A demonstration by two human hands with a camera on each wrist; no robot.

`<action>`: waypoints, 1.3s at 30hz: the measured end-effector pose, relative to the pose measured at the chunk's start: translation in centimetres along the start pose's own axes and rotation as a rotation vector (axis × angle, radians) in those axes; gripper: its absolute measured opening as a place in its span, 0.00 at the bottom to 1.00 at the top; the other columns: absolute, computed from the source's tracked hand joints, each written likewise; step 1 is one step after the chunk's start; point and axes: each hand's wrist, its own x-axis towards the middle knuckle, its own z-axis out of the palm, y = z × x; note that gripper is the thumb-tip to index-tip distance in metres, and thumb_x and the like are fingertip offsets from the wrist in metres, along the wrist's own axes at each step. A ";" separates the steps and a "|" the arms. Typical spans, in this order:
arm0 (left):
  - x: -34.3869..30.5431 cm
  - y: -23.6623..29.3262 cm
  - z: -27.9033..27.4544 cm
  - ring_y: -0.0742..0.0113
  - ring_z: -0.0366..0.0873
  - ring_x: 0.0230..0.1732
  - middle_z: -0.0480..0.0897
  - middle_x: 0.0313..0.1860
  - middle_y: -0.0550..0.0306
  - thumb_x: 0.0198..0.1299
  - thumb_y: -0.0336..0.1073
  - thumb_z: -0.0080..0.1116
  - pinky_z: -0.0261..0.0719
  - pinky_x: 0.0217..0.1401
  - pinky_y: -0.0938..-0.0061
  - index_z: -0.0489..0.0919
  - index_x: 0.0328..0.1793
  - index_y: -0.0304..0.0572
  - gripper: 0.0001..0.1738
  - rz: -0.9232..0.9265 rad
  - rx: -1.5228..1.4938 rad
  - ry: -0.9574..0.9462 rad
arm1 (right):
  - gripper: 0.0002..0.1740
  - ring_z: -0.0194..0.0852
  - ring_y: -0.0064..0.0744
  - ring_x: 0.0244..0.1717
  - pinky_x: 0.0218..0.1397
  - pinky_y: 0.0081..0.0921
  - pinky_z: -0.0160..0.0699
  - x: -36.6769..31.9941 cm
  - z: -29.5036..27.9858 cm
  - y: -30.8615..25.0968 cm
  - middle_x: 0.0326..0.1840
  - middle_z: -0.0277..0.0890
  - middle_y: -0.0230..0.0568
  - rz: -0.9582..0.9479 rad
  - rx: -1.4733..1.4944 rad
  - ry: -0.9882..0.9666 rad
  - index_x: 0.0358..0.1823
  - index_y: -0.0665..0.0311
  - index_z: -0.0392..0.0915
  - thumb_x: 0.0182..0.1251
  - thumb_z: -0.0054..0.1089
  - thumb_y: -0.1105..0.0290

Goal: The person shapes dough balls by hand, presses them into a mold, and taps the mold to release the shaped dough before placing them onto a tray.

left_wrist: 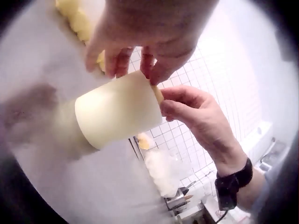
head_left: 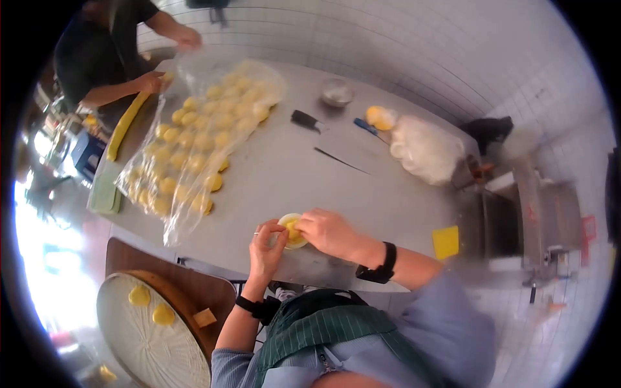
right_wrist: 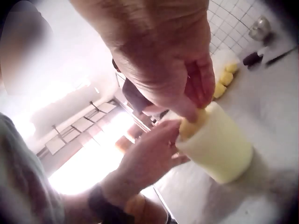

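Note:
A smooth white cylinder [left_wrist: 117, 112] stands on the table near its front edge. Soft yellow dough [right_wrist: 192, 126] lies over its top end. My left hand [head_left: 264, 253] is at the near left of the rim, thumb and fingers pinching the dough. From the right, my right hand [head_left: 328, 231] pinches the dough between thumb and fingertips, clearly seen in the left wrist view. Behind the hands, many yellow dough balls [head_left: 215, 183] sit in rows on the table, mostly beneath a clear plastic sheet [head_left: 171, 223].
A person [head_left: 103, 64] works across the table with a long yellow dough roll [head_left: 127, 126]. Farther back are a metal bowl [head_left: 337, 93], a black-handled tool [head_left: 304, 120] and a white bag [head_left: 424, 149]. A round tray [head_left: 139, 349] with two flattened dough pieces stands at lower left.

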 end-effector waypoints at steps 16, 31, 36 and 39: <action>6.4 3.0 4.7 0.44 0.76 0.59 0.84 0.48 0.45 0.67 0.41 0.55 0.69 0.64 0.46 0.81 0.47 0.41 0.13 0.508 0.740 -0.407 | 0.10 0.78 0.48 0.42 0.46 0.39 0.77 -6.6 -4.7 5.8 0.39 0.80 0.42 0.415 -0.024 0.618 0.44 0.58 0.83 0.64 0.58 0.74; 5.6 3.7 7.0 0.48 0.79 0.51 0.84 0.42 0.48 0.68 0.42 0.53 0.70 0.61 0.51 0.83 0.43 0.42 0.13 0.166 0.695 -0.329 | 0.13 0.78 0.49 0.49 0.49 0.41 0.79 -11.7 -18.6 32.7 0.40 0.78 0.45 0.761 -0.580 0.740 0.45 0.59 0.81 0.58 0.59 0.77; 5.2 4.3 6.6 0.45 0.81 0.45 0.84 0.40 0.47 0.69 0.34 0.51 0.76 0.52 0.56 0.81 0.43 0.40 0.09 0.358 0.927 -0.321 | 0.12 0.79 0.48 0.51 0.52 0.40 0.80 -11.3 -19.4 35.3 0.43 0.79 0.46 0.715 -0.629 0.563 0.46 0.61 0.77 0.61 0.55 0.77; 4.0 3.9 7.1 0.45 0.81 0.45 0.84 0.39 0.47 0.70 0.35 0.51 0.77 0.48 0.58 0.79 0.43 0.38 0.09 0.245 0.964 -0.242 | 0.08 0.79 0.48 0.52 0.53 0.41 0.80 -11.3 -19.7 35.4 0.46 0.79 0.47 0.813 -0.558 0.430 0.43 0.62 0.76 0.64 0.51 0.76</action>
